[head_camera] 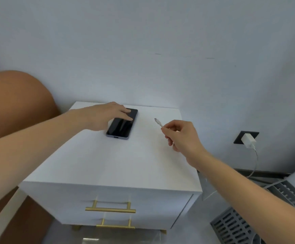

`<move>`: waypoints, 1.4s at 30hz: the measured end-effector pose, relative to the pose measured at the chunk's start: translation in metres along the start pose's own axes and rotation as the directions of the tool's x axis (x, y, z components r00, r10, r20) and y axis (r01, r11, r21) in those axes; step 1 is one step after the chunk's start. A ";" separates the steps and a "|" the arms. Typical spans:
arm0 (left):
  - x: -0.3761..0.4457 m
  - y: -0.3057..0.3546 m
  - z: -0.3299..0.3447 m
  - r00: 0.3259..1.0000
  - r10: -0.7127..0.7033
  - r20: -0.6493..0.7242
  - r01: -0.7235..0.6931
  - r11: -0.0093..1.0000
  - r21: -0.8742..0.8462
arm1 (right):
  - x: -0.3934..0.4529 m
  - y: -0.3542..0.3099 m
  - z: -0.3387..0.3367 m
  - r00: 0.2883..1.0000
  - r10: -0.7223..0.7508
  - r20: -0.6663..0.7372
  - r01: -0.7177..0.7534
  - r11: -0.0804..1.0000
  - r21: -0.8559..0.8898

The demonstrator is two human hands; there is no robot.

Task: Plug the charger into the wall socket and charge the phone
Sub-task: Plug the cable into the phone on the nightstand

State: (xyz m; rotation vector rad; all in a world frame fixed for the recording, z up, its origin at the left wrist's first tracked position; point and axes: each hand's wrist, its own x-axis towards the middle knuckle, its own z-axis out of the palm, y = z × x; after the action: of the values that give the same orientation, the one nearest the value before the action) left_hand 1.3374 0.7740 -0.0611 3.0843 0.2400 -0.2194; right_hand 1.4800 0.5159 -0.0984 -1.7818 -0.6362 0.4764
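The left hand [106,115] lies flat, grip open, on the black slab phone [122,123] atop the white nightstand [108,164]. The right hand [180,134] pinches the thin white cable [158,122]; the white cube charger [248,140] sits in the black wall socket [238,138]. No writing is legible.

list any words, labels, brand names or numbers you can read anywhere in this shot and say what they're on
None can be read.
Black slab phone on the white bedside cabinet: screen dark, no text.
White block charger in the black wall socket plate: no print visible.
White cable plug end held by the right hand: no marking shows.
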 end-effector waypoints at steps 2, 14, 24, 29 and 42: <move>-0.009 -0.011 0.002 0.993 0.006 0.121 -0.017 0.995 0.094 | -0.001 0.001 0.006 1.000 0.001 0.016 0.000 0.999 -0.049; 0.034 0.021 0.010 0.967 0.249 0.061 -0.256 0.949 0.185 | -0.006 0.011 0.009 0.992 -0.125 -0.033 0.111 0.955 -0.276; 0.060 0.064 -0.008 0.971 0.236 0.049 -0.239 0.968 0.082 | -0.023 0.023 -0.013 0.979 -0.193 -0.070 0.160 0.932 -0.325; 0.060 0.072 -0.012 0.977 0.209 0.052 -0.212 0.976 0.058 | -0.024 0.027 -0.011 0.970 -0.218 -0.107 0.169 0.923 -0.346; 0.061 0.084 -0.017 0.980 0.196 -0.006 -0.196 0.981 0.003 | -0.026 0.031 -0.011 0.960 -0.229 -0.162 0.177 0.943 -0.282</move>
State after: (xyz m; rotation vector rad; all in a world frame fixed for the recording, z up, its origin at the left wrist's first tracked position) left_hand 1.4120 0.7015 -0.0504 3.0829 -0.0654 -0.2025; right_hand 1.4721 0.4840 -0.1248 -1.9579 -0.7652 0.0751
